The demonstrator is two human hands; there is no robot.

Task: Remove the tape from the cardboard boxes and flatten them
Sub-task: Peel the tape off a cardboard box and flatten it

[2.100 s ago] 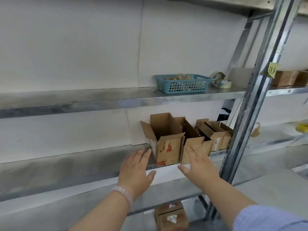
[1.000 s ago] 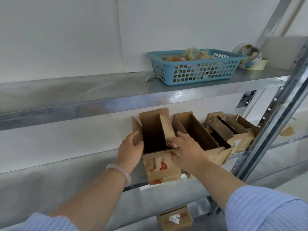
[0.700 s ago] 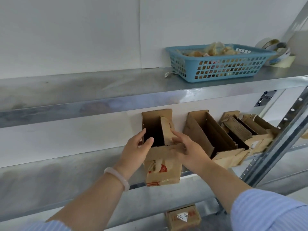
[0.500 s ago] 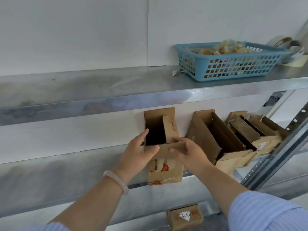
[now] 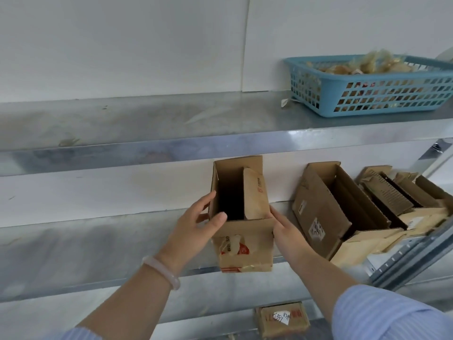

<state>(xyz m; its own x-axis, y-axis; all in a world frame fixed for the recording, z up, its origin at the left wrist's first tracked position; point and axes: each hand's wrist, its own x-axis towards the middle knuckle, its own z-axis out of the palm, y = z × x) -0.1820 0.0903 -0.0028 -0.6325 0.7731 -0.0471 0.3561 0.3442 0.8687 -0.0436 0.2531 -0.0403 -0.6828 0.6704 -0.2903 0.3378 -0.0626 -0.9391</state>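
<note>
A small open cardboard box (image 5: 245,244) with torn tape and a red print on its front stands at the front edge of the middle shelf (image 5: 73,253). My left hand (image 5: 198,231) grips its left wall, thumb over the front rim. My right hand (image 5: 286,231) holds its right side, fingers flat against the wall. The top flaps stand up. Several more open boxes (image 5: 326,212) lean together to the right on the same shelf.
A blue plastic basket (image 5: 367,94) holding crumpled tape sits on the upper shelf (image 5: 147,128). A closed taped box (image 5: 282,320) lies on the shelf below. A slotted metal upright (image 5: 411,256) stands at the right.
Both hands reached to the shelf, closed on the leftmost box and slid it left and forward, away from the other boxes. The view has moved closer and left.
</note>
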